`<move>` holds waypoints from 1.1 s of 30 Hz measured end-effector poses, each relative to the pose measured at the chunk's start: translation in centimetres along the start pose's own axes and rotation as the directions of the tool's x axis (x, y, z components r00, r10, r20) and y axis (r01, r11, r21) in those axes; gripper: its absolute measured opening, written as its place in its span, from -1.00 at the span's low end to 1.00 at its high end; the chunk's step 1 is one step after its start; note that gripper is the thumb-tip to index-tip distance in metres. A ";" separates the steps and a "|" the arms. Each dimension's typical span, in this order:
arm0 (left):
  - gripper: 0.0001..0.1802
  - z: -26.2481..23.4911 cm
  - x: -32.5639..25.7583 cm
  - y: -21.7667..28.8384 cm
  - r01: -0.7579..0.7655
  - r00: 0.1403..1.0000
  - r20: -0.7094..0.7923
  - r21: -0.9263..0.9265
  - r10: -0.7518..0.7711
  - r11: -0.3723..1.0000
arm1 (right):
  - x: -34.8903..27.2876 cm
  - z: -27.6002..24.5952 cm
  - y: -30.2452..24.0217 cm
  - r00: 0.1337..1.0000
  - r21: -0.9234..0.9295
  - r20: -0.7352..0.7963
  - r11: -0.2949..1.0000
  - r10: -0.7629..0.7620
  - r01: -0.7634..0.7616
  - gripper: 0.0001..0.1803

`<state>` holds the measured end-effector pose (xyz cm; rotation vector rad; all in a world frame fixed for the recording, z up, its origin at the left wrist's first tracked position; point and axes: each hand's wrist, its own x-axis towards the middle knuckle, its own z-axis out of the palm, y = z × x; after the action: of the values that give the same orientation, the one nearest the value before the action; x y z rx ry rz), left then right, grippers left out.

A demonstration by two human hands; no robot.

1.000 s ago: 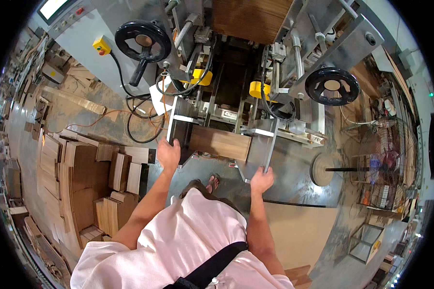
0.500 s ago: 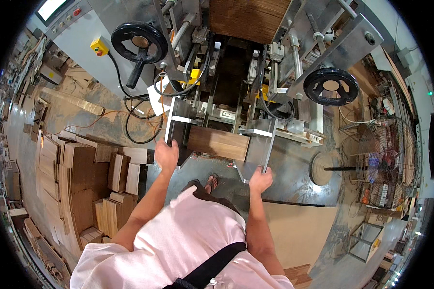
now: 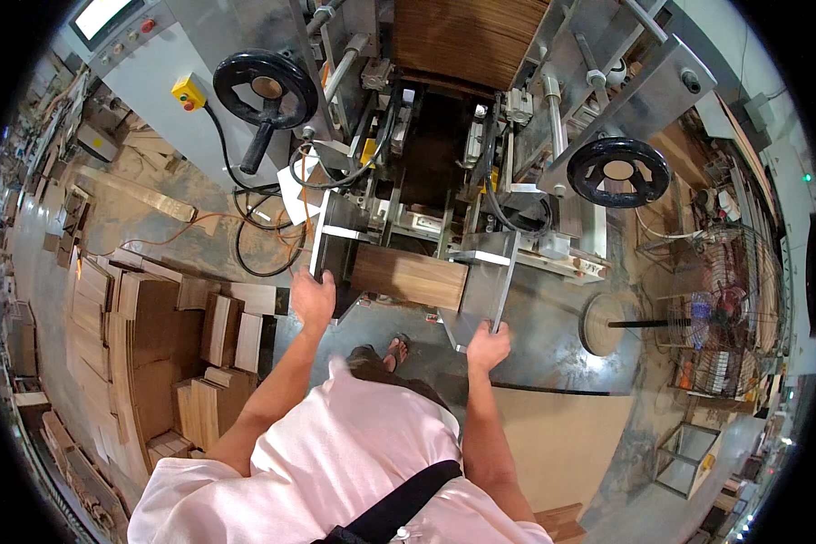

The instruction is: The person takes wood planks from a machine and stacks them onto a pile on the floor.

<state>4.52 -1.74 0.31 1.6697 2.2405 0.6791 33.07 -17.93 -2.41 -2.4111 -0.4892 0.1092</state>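
My left hand (image 3: 313,299) is closed round the near edge of the left metal side plate (image 3: 336,218). My right hand (image 3: 489,346) grips the lower edge of the right metal side plate (image 3: 491,281), fingers wrapped over it. Between the two plates lies a stack of brown wood boards (image 3: 409,276), its top board showing and its ends against or close to the plates; how many lie beneath is hidden. Behind them, the rails (image 3: 396,201) of a large machine run away from me.
Black handwheels stand at the left (image 3: 265,89) and right (image 3: 618,172). A grey control cabinet (image 3: 168,77) carries a yellow button box (image 3: 189,92). Wood board stacks (image 3: 154,313) are on the left; a large fan (image 3: 721,313) stands right. Black cables (image 3: 245,231) loop across the floor.
Both hands keep their grip on the side plates, and the boards stay between them. The machine sits slightly lower in the picture, as the view has tilted a little.
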 end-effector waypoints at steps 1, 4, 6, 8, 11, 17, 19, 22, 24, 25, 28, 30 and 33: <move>-0.67 0.0 0.0 -0.1 -0.015 1.000 -0.006 0.001 0.015 1.000 | 0.1 0.1 0.2 1.000 0.005 -0.002 1.000 -0.004 0.004 -0.73; -0.67 -0.3 -0.1 0.3 0.029 0.999 0.013 -0.011 -0.029 1.000 | 0.1 0.0 0.2 1.000 -0.005 -0.004 1.000 -0.025 0.025 -0.74; -0.66 0.0 0.0 0.1 0.034 0.999 0.021 -0.010 -0.033 0.999 | 0.0 -0.2 -0.1 0.999 -0.011 -0.008 0.999 -0.033 0.033 -0.74; -0.66 0.0 0.0 0.1 0.039 0.999 0.027 -0.005 -0.039 0.999 | 0.0 -0.4 -0.4 0.999 -0.008 -0.015 0.999 -0.033 0.033 -0.75; -0.65 -0.5 -0.1 0.5 0.052 0.998 0.032 0.007 -0.052 0.999 | -0.3 -1.0 -1.4 1.000 0.013 -0.010 0.999 -0.030 0.030 -0.75; -0.64 -0.3 0.0 0.3 0.071 0.996 0.058 -0.001 -0.071 0.997 | -0.3 -1.0 -1.4 1.000 0.010 -0.012 1.000 -0.021 0.021 -0.76; -0.64 -0.1 0.0 0.1 0.089 0.993 0.071 0.003 -0.089 0.996 | -0.4 -1.1 -1.4 1.000 0.018 -0.002 1.000 -0.024 0.024 -0.77; -0.65 -0.2 0.1 0.2 0.080 0.995 0.055 -0.002 -0.080 0.997 | -0.3 -1.1 -1.5 1.000 0.006 0.014 1.000 -0.017 0.017 -0.76; -0.64 0.0 0.1 0.1 0.071 0.996 0.047 0.005 -0.072 0.997 | -0.4 -1.1 -1.4 1.000 -0.011 0.016 1.000 -0.015 0.015 -0.76; -0.64 0.0 0.1 0.0 0.067 0.997 0.043 0.011 -0.068 0.998 | -0.4 -1.2 -1.5 1.000 -0.021 0.012 1.000 -0.018 0.018 -0.76; -0.63 -0.2 -0.1 0.5 0.081 0.995 0.066 0.003 -0.081 0.997 | -0.4 -1.0 -0.9 0.998 0.005 -0.015 0.998 -0.056 0.056 -0.75; -0.62 0.1 0.0 0.8 0.055 0.997 0.051 -0.016 -0.054 0.998 | -0.1 -1.1 -0.6 0.998 0.007 -0.014 0.998 -0.059 0.059 -0.75; -0.54 0.5 -0.1 -0.6 -0.005 1.000 0.006 -0.019 0.005 1.000 | -0.2 -0.9 -0.9 0.998 -0.016 0.056 1.000 -0.025 0.026 -0.73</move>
<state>4.29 -1.89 -0.44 1.6664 2.2198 0.6937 32.80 -17.88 -1.13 -2.4232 -0.5482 0.1615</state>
